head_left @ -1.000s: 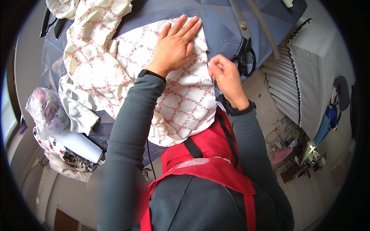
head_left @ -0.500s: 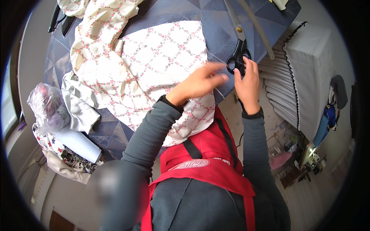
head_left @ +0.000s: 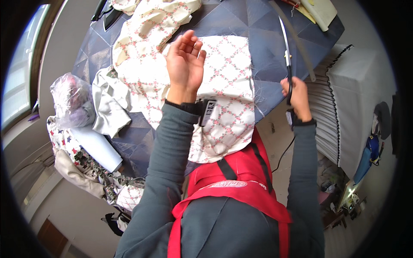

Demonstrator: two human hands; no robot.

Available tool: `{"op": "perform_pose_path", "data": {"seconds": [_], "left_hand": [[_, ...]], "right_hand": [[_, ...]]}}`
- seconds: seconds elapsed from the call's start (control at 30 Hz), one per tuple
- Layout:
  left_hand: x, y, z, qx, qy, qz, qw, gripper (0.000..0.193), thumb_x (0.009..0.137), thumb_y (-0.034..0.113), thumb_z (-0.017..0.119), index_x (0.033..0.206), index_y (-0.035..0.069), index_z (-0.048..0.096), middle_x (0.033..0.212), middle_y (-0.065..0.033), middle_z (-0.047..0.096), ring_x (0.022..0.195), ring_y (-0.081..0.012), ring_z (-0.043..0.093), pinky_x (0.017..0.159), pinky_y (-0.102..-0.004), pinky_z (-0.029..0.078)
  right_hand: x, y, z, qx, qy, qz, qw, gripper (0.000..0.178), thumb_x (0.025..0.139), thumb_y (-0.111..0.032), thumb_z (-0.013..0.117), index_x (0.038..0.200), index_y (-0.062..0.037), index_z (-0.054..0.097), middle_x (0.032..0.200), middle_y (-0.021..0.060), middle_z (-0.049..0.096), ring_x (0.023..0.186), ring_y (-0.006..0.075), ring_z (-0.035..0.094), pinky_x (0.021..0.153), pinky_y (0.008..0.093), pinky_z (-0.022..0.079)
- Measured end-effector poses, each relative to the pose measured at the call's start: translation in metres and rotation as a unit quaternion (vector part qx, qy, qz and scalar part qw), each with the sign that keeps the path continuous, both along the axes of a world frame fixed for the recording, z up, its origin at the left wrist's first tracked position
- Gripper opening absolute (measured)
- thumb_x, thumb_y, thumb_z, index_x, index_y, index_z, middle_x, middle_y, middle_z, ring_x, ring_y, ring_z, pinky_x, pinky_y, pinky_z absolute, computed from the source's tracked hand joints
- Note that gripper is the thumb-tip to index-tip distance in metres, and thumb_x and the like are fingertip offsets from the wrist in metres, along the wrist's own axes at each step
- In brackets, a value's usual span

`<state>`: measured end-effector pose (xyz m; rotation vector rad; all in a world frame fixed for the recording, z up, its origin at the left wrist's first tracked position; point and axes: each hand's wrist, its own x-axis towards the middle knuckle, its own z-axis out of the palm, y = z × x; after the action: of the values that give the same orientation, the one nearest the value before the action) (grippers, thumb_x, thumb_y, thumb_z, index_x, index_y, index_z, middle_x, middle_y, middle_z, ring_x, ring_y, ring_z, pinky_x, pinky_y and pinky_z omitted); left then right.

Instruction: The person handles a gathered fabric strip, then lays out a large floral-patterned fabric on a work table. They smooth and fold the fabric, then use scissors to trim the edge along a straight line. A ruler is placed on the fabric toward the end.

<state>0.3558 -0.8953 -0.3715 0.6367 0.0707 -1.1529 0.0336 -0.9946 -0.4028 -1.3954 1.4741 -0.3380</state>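
Since half a second ago the left hand [head_left: 186, 64] has lifted off the cloth and now hangs palm-up with fingers loosely spread above the patterned fabric [head_left: 223, 81], holding nothing, while the right hand [head_left: 297, 96] has picked the scissors [head_left: 287, 64] up from the table [head_left: 266, 47] and holds them raised, fingers curled tight through the black handles, the long blades pointing away over the table's right edge. The fabric, white with a pink lattice print, lies flat near the table's right front corner, its lower end drooping over the front edge toward the person's red apron [head_left: 232, 189]. More of the printed cloth is heaped toward the far left, beside a pale grey cloth [head_left: 107, 103]. A clear plastic bag [head_left: 71, 101] sits beyond the table's left edge.
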Motion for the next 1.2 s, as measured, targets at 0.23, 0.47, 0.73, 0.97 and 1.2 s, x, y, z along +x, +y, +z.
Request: {"op": "perform_pose_path", "data": {"seconds": [0.23,0.47,0.73,0.97,1.2], "left_hand": [[-0.099,0.066,-0.028,0.037,-0.822,-0.238,0.517,0.025,0.077,0.013,0.072,0.100,0.007,0.064,0.095,-0.0070,0.062,0.094,-0.0276,0.061,0.078,-0.0361,0.051],[-0.093,0.099,-0.068,0.059,-0.778,-0.243,0.576,0.016,0.078,0.001,0.069,0.092,0.006,0.065,0.087,-0.0079,0.062,0.077,-0.0285,0.061,0.067,-0.0368,0.049],[-0.093,0.100,-0.068,0.076,-0.625,-0.252,0.735,0.020,0.080,-0.007,0.064,0.096,0.003,0.070,0.087,-0.0051,0.062,0.074,-0.0133,0.058,0.064,-0.0251,0.047],[-0.088,0.097,-0.077,0.089,-0.560,-0.269,0.779,0.019,0.081,-0.002,0.066,0.096,0.006,0.075,0.086,-0.0025,0.064,0.070,-0.0099,0.059,0.061,-0.0232,0.049],[-0.089,0.097,-0.076,0.091,-0.549,-0.262,0.788,0.021,0.080,-0.003,0.066,0.095,0.007,0.076,0.086,-0.0030,0.065,0.070,-0.0110,0.060,0.062,-0.0232,0.049]], "right_hand": [[-0.048,0.131,0.068,0.200,-0.248,0.007,0.948,0.042,0.097,-0.042,0.064,0.103,-0.0013,0.058,0.074,-0.0042,0.049,0.057,0.0033,0.045,0.051,0.0199,0.034],[-0.061,0.187,0.068,0.296,-0.203,-0.013,0.933,0.035,0.096,-0.036,0.068,0.102,-0.0053,0.054,0.072,-0.0039,0.050,0.060,0.0037,0.046,0.055,0.0196,0.037],[-0.048,0.211,0.073,0.272,-0.169,-0.031,0.947,0.032,0.094,-0.031,0.071,0.102,-0.0048,0.054,0.071,-0.0043,0.049,0.059,0.0031,0.044,0.054,0.0190,0.035],[-0.033,0.203,0.083,0.294,-0.200,-0.066,0.932,0.029,0.094,-0.027,0.072,0.100,-0.0042,0.055,0.072,-0.0054,0.047,0.061,0.0019,0.043,0.055,0.0186,0.034],[-0.040,0.197,0.095,0.248,-0.077,-0.159,0.952,0.025,0.097,-0.025,0.067,0.098,-0.0035,0.055,0.070,-0.0055,0.048,0.058,0.0025,0.045,0.052,0.0190,0.034]]}}
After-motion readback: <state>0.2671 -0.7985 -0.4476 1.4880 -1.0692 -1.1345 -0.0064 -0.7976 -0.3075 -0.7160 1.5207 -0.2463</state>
